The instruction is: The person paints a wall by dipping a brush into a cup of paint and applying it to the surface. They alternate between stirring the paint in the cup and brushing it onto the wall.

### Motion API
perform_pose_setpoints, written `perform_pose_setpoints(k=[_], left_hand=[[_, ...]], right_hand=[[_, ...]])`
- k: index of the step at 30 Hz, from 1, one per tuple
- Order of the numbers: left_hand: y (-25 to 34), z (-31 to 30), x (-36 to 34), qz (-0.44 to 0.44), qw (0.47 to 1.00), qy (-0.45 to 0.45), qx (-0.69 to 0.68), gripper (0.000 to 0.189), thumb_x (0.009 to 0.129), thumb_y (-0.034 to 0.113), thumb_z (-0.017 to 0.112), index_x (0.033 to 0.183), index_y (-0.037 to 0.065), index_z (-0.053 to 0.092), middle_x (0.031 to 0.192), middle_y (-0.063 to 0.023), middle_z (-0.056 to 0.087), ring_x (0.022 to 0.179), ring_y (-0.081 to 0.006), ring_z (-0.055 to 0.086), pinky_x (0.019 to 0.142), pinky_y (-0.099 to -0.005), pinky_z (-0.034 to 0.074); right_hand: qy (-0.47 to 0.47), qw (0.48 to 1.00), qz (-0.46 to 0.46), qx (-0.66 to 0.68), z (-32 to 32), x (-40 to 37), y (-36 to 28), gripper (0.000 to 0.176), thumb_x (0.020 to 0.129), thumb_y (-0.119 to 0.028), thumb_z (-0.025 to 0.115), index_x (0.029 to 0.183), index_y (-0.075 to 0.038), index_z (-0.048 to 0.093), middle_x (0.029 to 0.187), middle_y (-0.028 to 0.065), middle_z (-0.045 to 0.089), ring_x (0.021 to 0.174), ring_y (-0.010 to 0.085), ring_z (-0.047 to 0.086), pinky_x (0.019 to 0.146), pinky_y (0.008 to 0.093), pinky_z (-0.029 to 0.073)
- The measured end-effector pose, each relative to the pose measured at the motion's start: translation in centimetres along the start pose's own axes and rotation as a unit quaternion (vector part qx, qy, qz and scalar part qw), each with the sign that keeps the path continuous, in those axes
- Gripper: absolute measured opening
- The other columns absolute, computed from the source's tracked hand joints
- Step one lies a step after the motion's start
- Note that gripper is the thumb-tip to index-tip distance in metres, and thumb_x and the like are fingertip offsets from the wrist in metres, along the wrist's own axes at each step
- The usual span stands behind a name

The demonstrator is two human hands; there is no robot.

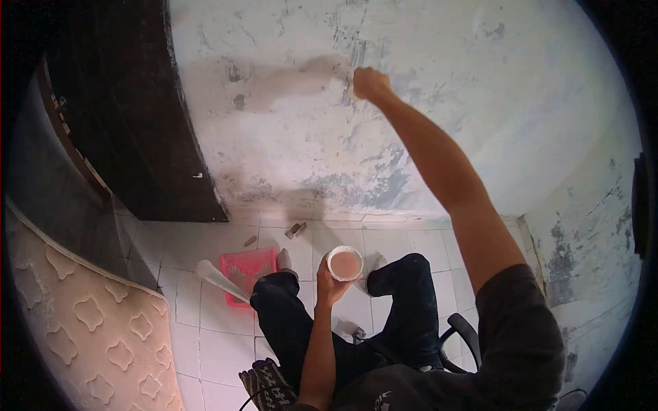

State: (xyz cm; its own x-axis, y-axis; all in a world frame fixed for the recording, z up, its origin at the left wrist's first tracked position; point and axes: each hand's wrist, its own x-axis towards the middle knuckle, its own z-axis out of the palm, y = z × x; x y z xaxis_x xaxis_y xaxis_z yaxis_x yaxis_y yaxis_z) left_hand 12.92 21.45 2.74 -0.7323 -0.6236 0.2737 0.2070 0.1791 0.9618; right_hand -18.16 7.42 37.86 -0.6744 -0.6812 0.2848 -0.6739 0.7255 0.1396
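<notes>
My left hand (330, 284) is wrapped round a white cup (360, 268), held upright above the floor between my knees. Pinkish-brown liquid (345, 263) fills most of the cup. My right hand (372, 83) reaches far up and forward to the patchy wall (295, 144), its fingers closed and right at the surface. A small pale edge shows beneath those fingers; what they hold is mostly hidden, and I cannot tell its kind. The arm's shadow falls on the wall to the left of the hand.
A pink tray (223, 274) lies on the white floor tiles (188, 329) by my left leg, with a long pale handle-like piece (221, 281) across it. Small objects (295, 230) lie near the wall's foot. A dark door (123, 116) and a patterned mattress (103, 342) are at left.
</notes>
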Motion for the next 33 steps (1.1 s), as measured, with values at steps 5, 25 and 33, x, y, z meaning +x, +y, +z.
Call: perform_pose_setpoints(k=[5, 25, 33], left_hand=[[0.9, -0.3, -0.1, -0.024, 0.997, 0.016, -0.069, 0.076, 0.055, 0.007, 0.091, 0.120, 0.003, 0.052, 0.112, -0.0091, 0.061, 0.102, -0.0220, 0.061, 0.090, -0.0373, 0.053], [-0.2, -1.1, -0.3, -0.284, 0.827, 0.033, -0.484, 0.078, 0.060, 0.002, 0.088, 0.125, 0.005, 0.046, 0.121, -0.0108, 0.054, 0.108, -0.0254, 0.059, 0.090, -0.0457, 0.053], [-5.2, -0.2, -1.4, -0.226, 0.892, 0.026, -0.392, 0.063, 0.070, -0.001, 0.080, 0.123, 0.009, 0.048, 0.130, -0.0115, 0.049, 0.114, -0.0255, 0.056, 0.088, -0.0528, 0.053]], right_hand=[[0.135, 0.990, 0.016, -0.025, -10.5, 2.0, -0.2, 0.027, 0.085, -0.012, 0.054, 0.106, -0.009, 0.070, 0.110, 0.0126, 0.069, 0.102, 0.0303, 0.067, 0.081, 0.0396, 0.055], [0.106, 0.993, -0.024, -0.055, 6.3, -2.5, -3.8, 0.018, 0.086, -0.010, 0.058, 0.094, -0.010, 0.074, 0.097, 0.0111, 0.070, 0.093, 0.0269, 0.069, 0.071, 0.0360, 0.057], [-0.031, 0.998, -0.050, -0.008, 17.5, -6.2, -4.3, 0.020, 0.087, -0.011, 0.054, 0.094, -0.010, 0.073, 0.098, 0.0114, 0.071, 0.094, 0.0263, 0.069, 0.074, 0.0390, 0.056]])
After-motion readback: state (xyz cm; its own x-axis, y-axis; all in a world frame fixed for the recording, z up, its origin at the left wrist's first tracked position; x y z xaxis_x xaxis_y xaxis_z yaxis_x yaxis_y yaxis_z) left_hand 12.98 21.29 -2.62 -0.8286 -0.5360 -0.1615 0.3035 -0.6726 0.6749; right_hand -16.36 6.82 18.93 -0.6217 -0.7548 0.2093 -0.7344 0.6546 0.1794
